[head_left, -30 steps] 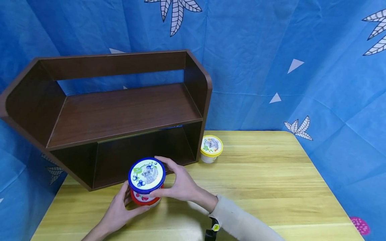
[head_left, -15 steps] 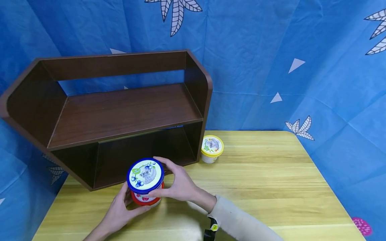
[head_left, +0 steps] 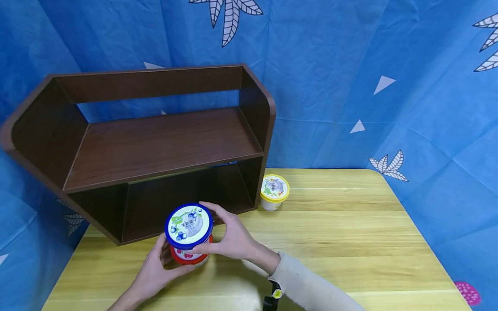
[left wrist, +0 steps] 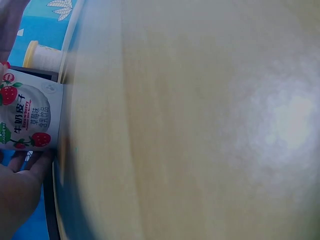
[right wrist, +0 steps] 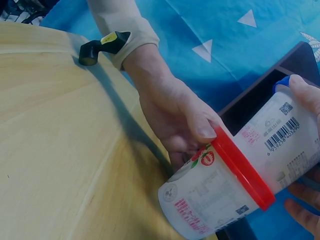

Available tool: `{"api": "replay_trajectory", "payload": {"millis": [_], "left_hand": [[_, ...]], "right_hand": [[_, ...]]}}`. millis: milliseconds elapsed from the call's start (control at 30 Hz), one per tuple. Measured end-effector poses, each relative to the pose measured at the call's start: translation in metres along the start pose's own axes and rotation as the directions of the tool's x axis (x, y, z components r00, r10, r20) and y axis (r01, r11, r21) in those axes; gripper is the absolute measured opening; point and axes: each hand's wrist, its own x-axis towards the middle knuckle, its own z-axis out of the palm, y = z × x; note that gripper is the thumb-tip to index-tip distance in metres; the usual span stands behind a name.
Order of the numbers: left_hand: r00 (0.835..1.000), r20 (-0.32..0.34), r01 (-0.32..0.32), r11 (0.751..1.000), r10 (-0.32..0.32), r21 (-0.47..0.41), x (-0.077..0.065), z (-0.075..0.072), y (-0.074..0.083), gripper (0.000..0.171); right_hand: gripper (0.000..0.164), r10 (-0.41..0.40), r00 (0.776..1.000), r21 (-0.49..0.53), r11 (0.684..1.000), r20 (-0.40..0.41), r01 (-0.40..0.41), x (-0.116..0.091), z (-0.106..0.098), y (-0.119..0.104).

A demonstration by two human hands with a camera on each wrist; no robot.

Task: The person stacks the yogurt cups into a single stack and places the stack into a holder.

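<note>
My right hand [head_left: 233, 237] grips a blue-lidded tub [head_left: 189, 225] with blueberries printed on its lid, thumb at the near side and fingers at the far side. Directly beneath is a red-lidded tub [head_left: 203, 259] with strawberry print, held by my left hand [head_left: 153, 272] between thumb and fingers. In the right wrist view the upper tub's base [right wrist: 260, 160] meets the red lid [right wrist: 242, 167], a little off centre. The left wrist view shows the strawberry label [left wrist: 30, 112] above my left hand's fingers. Much of the lower tub is hidden from the head view by the upper one.
A dark brown two-tier shelf [head_left: 167, 147] stands just behind the tubs, its lower compartment facing them. Beside its right end sits a yellow-lidded tub [head_left: 274, 190] on the wooden table [head_left: 330, 246]. Blue patterned cloth [head_left: 323, 77] hangs around the table.
</note>
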Motion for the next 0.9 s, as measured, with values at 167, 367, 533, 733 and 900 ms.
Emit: {"api": "replay_trajectory", "payload": {"millis": [167, 367, 533, 733, 900], "left_hand": [[1.000, -0.009, -0.006, 1.000, 0.006, -0.001, 0.000, 0.001, -0.001, 0.099], [0.999, -0.023, -0.044, 0.999, 0.045, 0.002, -0.001, 0.002, -0.003, 0.100], [1.000, -0.015, -0.001, 1.000, 0.001, 0.013, 0.000, 0.000, -0.003, 0.102], [0.999, -0.012, 0.030, 0.999, -0.029, 0.023, 0.001, 0.001, 0.000, 0.105], [0.999, -0.013, 0.047, 0.999, -0.047, 0.025, 0.001, 0.001, 0.001, 0.107]], "right_hand": [[0.094, -0.003, 1.000, -0.002, 1.000, -0.008, 0.003, 0.000, 0.000, 0.000], [0.094, 0.010, 1.000, -0.002, 1.000, -0.027, -0.010, -0.006, -0.004, 0.001], [0.089, -0.025, 0.999, 0.059, 0.998, -0.045, 0.027, -0.015, -0.015, 0.005], [0.088, -0.067, 0.994, 0.039, 0.997, -0.084, 0.071, -0.027, -0.030, 0.014], [0.088, -0.081, 0.989, 0.014, 0.996, -0.122, 0.084, -0.038, -0.041, 0.021]]}}
